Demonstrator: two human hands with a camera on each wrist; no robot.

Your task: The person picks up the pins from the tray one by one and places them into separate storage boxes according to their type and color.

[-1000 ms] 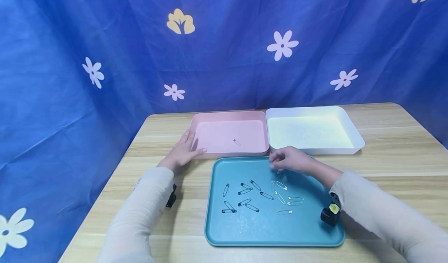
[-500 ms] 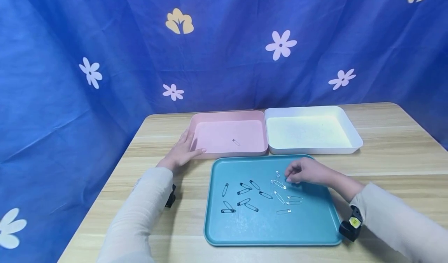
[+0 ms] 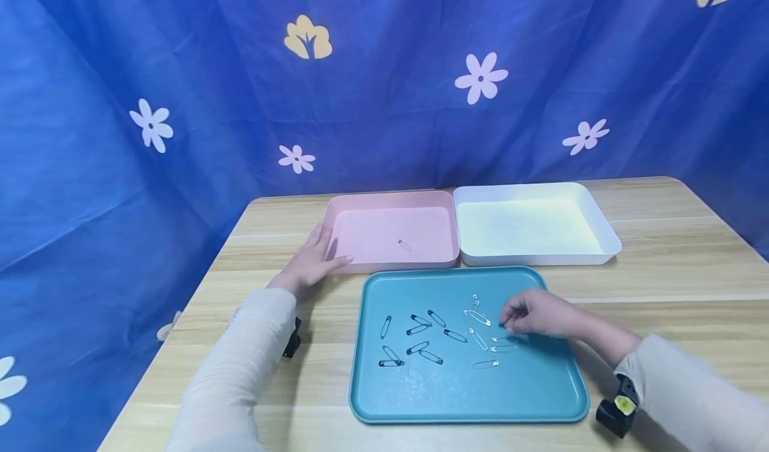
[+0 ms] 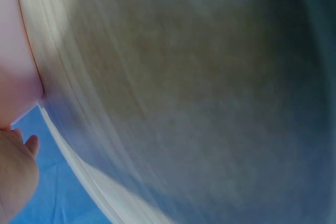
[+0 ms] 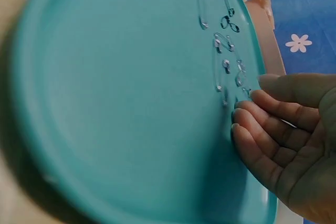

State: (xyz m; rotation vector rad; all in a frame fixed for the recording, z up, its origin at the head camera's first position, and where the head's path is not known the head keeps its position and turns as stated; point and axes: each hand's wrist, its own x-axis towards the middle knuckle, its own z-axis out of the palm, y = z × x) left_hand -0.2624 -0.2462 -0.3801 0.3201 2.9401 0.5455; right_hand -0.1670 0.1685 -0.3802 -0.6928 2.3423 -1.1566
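A: Where's the right hand (image 3: 537, 313)?

B: Right of centre in the head view, low over the teal tray (image 3: 541, 398), fingers bent down to a clear pin (image 3: 503, 339). In the right wrist view the fingertips (image 5: 242, 114) hover just beside the pins, loosely curved; I can't tell whether they touch one, and nothing looks pinched.

A: And the left hand (image 3: 312, 262)?

B: Left of centre, lying flat on the wooden table (image 3: 673, 265), straight fingers against the near-left corner of the pink tray (image 3: 447, 225). It holds nothing.

A: What's around?

B: Black pins (image 3: 414, 335) scattered mid-tray, clear ones towards the right hand. One small pin (image 3: 404, 244) lies in the pink tray. A white tray (image 3: 601, 228) sits beside it, upper right, walls touching.

A: Surfaces?

B: Trays are smooth rounded rectangles; behind hangs blue flowered cloth (image 3: 180, 71). The left wrist view is mostly blur.
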